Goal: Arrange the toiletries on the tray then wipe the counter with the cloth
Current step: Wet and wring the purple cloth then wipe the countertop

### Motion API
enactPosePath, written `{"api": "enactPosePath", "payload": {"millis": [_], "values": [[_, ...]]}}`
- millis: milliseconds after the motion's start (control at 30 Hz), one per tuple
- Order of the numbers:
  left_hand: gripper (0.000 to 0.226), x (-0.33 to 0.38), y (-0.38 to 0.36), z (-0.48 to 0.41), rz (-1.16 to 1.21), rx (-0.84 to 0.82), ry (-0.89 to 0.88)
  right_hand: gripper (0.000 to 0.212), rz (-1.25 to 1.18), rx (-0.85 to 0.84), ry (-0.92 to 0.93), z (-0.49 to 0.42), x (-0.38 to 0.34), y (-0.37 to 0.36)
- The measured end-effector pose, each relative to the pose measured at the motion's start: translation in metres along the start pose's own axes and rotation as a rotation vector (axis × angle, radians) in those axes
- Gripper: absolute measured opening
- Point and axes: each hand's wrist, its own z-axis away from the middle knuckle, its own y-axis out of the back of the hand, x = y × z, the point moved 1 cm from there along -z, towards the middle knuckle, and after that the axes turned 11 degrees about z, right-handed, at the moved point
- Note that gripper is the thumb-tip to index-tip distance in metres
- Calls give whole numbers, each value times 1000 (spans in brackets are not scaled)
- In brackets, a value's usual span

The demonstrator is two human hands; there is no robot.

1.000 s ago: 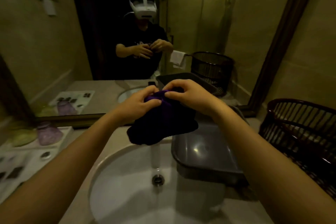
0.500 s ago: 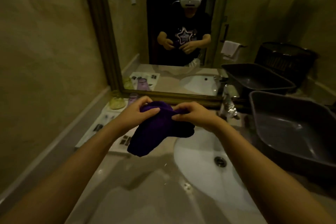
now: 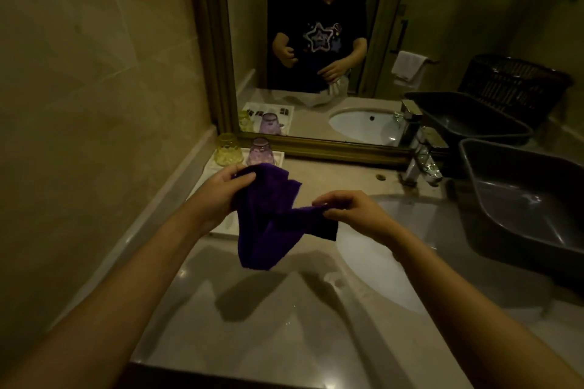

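Now cloth (image 3: pixel 271 218) spread wider between hands

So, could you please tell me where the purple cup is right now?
The purple cup stands upside down on the white tray at the counter's back left, beside the yellow cup, just below the mirror frame.

head view looks down, close over the counter (image 3: pixel 284 309), facing the mirror (image 3: pixel 410 41).

Beige counter (image 3: pixel 259 319): white tray (image 3: pixel 221 229) left, grey basin (image 3: pixel 521 199) right.
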Motion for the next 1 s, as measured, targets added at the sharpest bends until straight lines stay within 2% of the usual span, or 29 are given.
{"api": "enactPosePath", "payload": {"millis": [133, 233, 333, 400, 467, 600, 700, 833, 1000], "values": [[17, 5, -10, -3, 96, 25, -83, 20, 124, -129, -70, 16, 17, -3], [19, 10, -29, -5, 202, -32, -114, 18, 165, -233, -110, 21, 20, -4], [23, 25, -53, -6, 281, -125, -131, 41, 24, -287, -52, 20, 2, 11], [24, 35, -69, -6, 299, -206, -124, 51, -196, -240, 48, 19, -22, 27], [24, 44, -85, -4, 264, -271, -129, 47, -336, -162, 157, 18, -48, 41], [21, 64, -102, -1, 155, -306, -186, 22, -284, 97, 270, 13, -82, 61], [21, 83, -100, -1, -50, -239, -313, 17, -268, 160, 249, 8, -95, 81], [20, 98, -87, -1, -312, -158, -432, 19, -231, 149, 281, 0, -104, 99], [21, 98, -76, -9, -364, -39, -447, 17, -284, 172, 233, -7, -100, 111]]}}
